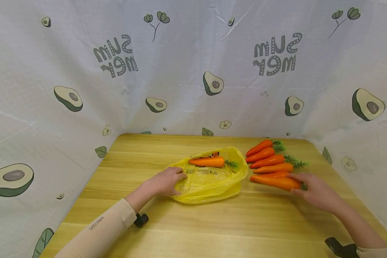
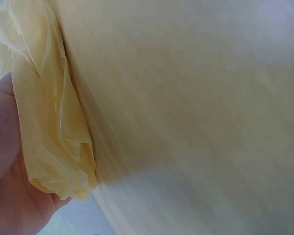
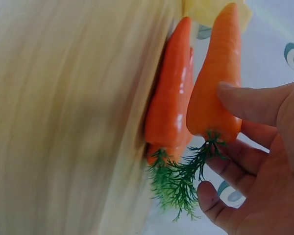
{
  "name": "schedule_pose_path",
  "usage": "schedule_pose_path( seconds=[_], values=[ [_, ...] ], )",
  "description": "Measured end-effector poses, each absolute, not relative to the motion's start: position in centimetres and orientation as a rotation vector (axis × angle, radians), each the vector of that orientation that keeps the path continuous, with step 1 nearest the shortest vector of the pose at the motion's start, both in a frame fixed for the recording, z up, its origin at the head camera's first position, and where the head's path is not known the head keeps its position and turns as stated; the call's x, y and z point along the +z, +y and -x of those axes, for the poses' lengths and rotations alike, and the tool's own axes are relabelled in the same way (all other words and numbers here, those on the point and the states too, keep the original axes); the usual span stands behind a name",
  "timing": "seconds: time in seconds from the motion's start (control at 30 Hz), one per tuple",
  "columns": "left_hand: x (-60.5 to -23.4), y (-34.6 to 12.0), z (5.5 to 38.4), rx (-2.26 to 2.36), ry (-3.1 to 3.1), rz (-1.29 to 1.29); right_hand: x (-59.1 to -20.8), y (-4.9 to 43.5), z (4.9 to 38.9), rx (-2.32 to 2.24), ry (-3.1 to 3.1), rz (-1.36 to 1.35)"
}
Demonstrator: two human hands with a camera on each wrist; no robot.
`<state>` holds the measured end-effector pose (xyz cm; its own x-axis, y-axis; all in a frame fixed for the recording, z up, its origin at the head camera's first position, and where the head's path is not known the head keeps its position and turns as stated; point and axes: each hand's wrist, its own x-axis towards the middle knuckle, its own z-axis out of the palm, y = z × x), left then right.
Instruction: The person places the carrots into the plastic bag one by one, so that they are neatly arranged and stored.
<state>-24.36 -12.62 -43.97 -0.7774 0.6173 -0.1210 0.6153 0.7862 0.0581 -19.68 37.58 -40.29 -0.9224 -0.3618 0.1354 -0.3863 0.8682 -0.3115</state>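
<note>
1. Avocado-print cloth (image 1: 184, 68) hangs behind and beside a wood-grain table (image 1: 213, 227). On it, in the head view, lies a yellow plastic bag (image 1: 206, 195) with its mouth spread; one bagged carrot (image 1: 209, 162) rests inside. The left hand (image 1: 167, 181) is curled over the bag's left edge. Across from it, the right hand (image 1: 317, 191) has a held carrot (image 1: 275, 182) clamped near its leafy end, the tip pointing toward the bag and just short of it. Five loose carrots (image 1: 268, 161) lie in a row beyond, the closest partly hidden. One carrot is in, then, and six are outside, counting the held one; the bagging looks barely begun.
2. From the left wrist, crumpled yellow plastic lies against the palm; the fingertips are hidden, so I cannot tell how firmly they grip.
3. From the right wrist, the thumb presses the held carrot's thick end, with fingers behind; its tip stands apart from the redder carrots alongside.
</note>
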Motion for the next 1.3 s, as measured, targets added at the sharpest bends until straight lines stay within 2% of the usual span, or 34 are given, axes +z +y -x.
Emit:
schedule_pose_path(
  seconds=[1.3],
  values=[
    [-43.6, -12.4, 24.1, 0.003, 2.839, -0.965, -35.1, 33.1, 20.1, 0.555, -2.908, -0.574]
  ],
)
